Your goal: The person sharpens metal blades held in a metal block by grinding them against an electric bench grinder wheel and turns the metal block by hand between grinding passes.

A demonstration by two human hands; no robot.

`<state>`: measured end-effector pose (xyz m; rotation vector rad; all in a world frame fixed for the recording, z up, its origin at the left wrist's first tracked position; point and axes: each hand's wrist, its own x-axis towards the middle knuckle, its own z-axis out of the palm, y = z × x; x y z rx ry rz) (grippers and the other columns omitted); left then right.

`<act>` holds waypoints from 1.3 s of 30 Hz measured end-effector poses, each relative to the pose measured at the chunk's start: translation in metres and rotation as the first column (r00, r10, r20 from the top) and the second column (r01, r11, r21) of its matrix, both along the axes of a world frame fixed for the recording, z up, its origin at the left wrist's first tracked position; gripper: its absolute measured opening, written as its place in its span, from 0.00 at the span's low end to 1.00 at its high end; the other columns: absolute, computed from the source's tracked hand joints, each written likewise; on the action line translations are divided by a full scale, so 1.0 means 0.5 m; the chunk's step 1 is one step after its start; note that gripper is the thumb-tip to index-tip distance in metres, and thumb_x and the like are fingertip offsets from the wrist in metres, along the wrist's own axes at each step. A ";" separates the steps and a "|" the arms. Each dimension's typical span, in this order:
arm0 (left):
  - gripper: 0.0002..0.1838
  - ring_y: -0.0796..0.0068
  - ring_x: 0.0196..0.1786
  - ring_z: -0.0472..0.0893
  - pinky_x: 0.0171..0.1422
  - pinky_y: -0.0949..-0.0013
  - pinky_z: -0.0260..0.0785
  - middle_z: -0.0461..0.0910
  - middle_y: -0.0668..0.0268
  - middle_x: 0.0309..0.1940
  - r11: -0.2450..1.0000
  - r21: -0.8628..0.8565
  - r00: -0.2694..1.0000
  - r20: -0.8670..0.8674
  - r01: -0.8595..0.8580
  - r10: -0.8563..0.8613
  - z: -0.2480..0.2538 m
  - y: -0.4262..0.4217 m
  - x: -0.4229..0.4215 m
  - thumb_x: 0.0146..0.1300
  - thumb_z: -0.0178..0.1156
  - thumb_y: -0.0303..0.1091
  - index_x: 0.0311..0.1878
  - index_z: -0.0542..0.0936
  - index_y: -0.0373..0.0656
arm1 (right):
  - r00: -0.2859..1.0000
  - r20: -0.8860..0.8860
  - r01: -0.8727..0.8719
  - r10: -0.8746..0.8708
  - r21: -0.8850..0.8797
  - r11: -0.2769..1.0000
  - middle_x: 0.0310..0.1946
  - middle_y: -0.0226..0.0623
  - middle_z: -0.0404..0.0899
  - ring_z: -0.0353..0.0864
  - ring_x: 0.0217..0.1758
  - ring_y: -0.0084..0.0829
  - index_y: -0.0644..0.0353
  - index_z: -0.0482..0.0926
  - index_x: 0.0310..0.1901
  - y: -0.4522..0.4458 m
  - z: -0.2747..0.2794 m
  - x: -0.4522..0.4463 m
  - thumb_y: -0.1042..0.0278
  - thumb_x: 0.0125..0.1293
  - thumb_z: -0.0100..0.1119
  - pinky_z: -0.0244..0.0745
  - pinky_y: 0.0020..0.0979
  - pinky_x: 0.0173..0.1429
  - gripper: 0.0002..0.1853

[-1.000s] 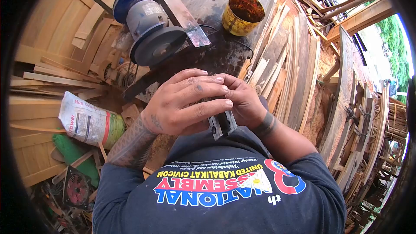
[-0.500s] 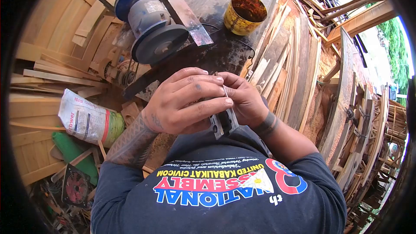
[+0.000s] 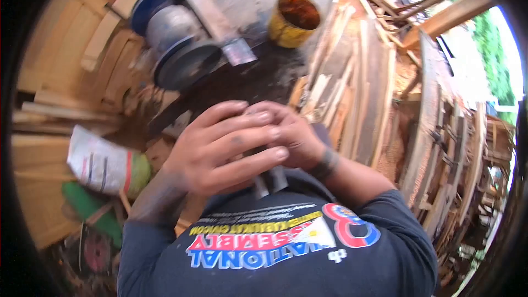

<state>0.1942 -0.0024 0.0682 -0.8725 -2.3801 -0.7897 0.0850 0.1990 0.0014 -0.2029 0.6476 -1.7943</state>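
In front of my chest, both hands are closed around a dark metal piece (image 3: 269, 182) with a channel down its middle. Its lower end pokes out below my fingers; the rest is covered, so its exact kind cannot be made out. My left hand (image 3: 223, 151) lies over it from the left, fingers bent across it. From the other side my right hand (image 3: 294, 135) grips it near the top, its fingertips meeting those of the left.
A bench grinder (image 3: 179, 38) stands on the dark worktable (image 3: 247, 85) ahead, beside a flat strip (image 3: 212, 14) and a yellow tub (image 3: 289, 36). Wooden strips (image 3: 352, 93) are piled at the right. A printed sack (image 3: 102, 159) sits at the left above a green bag (image 3: 91, 209).
Both hands have come slightly lower and to the left with the metal piece. The view has shifted and blurred.
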 end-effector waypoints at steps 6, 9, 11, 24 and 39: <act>0.27 0.49 0.67 0.88 0.77 0.40 0.74 0.89 0.54 0.61 0.999 0.022 0.999 -0.025 -0.023 0.024 -0.008 0.007 0.003 0.61 0.70 0.46 0.61 0.90 0.46 | 0.991 0.125 -0.026 0.041 -0.118 0.993 0.55 0.32 0.85 0.89 0.56 0.26 0.59 0.79 0.65 -0.011 -0.047 0.006 0.73 0.77 0.72 0.89 0.31 0.58 0.19; 0.27 0.49 0.67 0.88 0.76 0.39 0.75 0.89 0.54 0.61 0.999 -0.003 0.997 -0.052 -0.049 0.048 -0.006 0.012 0.008 0.58 0.72 0.45 0.60 0.90 0.46 | 0.982 0.191 0.006 0.014 -0.105 0.994 0.53 0.31 0.84 0.89 0.53 0.26 0.59 0.79 0.64 -0.011 -0.017 0.013 0.73 0.79 0.70 0.91 0.28 0.49 0.17; 0.27 0.49 0.67 0.88 0.77 0.39 0.75 0.89 0.55 0.62 0.999 -0.001 0.997 -0.063 -0.051 0.051 -0.006 0.016 0.008 0.57 0.74 0.45 0.59 0.90 0.46 | 0.978 0.207 0.004 0.028 -0.155 0.988 0.53 0.32 0.84 0.90 0.52 0.27 0.58 0.79 0.64 -0.006 -0.018 0.015 0.73 0.79 0.69 0.92 0.29 0.48 0.16; 0.29 0.53 0.73 0.84 0.81 0.39 0.69 0.84 0.61 0.68 0.999 -0.027 0.996 0.083 -0.031 0.033 0.011 0.030 0.003 0.55 0.74 0.36 0.64 0.89 0.61 | 0.989 0.144 0.027 -0.011 -0.115 0.993 0.51 0.30 0.83 0.88 0.48 0.22 0.58 0.79 0.63 0.015 -0.035 0.006 0.73 0.80 0.69 0.87 0.25 0.47 0.15; 0.28 0.52 0.72 0.85 0.81 0.41 0.72 0.85 0.57 0.68 1.000 -0.021 0.999 0.035 -0.023 0.024 0.007 0.041 0.007 0.59 0.69 0.35 0.66 0.89 0.55 | 0.982 0.183 0.064 -0.040 -0.127 0.990 0.52 0.31 0.84 0.90 0.49 0.25 0.59 0.78 0.65 0.027 -0.031 0.005 0.71 0.79 0.70 0.93 0.30 0.49 0.18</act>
